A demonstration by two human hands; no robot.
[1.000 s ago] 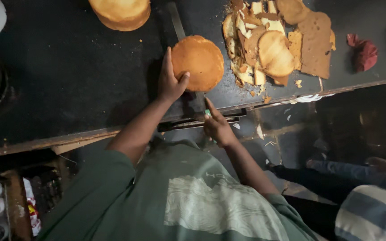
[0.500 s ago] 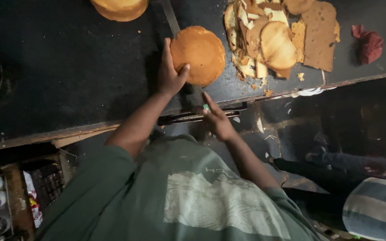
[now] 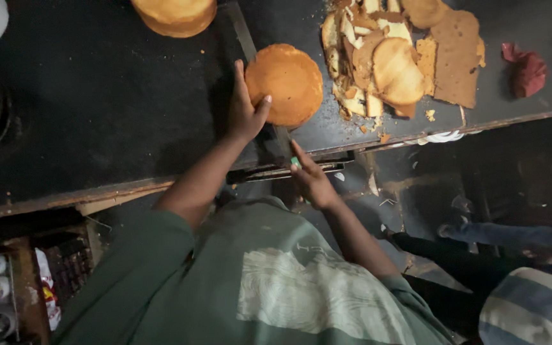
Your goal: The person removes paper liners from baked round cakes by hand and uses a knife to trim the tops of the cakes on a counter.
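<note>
A dark, dim work counter (image 3: 97, 115) fills the upper part of your view, its front edge running just below the round cake (image 3: 283, 84) that sits near the middle of it; take that cake as your landmark. Your left hand (image 3: 245, 108) rests flat against the cake's left side, fingers stretched upward along its edge and the thumb laid on its lower rim, so it steadies the cake rather than closing round it. Your right hand (image 3: 311, 182) is below the cake, just off the counter's front edge, closed around a handle with a small green tip; the long knife (image 3: 269, 128) runs from that hand up under the cake's left side and shows again above it as a dark strip. To the right of the cake lies a heap of cake trimmings (image 3: 397, 61), slices and crusts piled close together; further right of that heap sits a crumpled red cloth (image 3: 528, 69). Above and to the left of the cake, at the top edge of the view, a second round cake (image 3: 174, 16) stands apart from it; a few crumbs lie between the cake and the heap.
</note>
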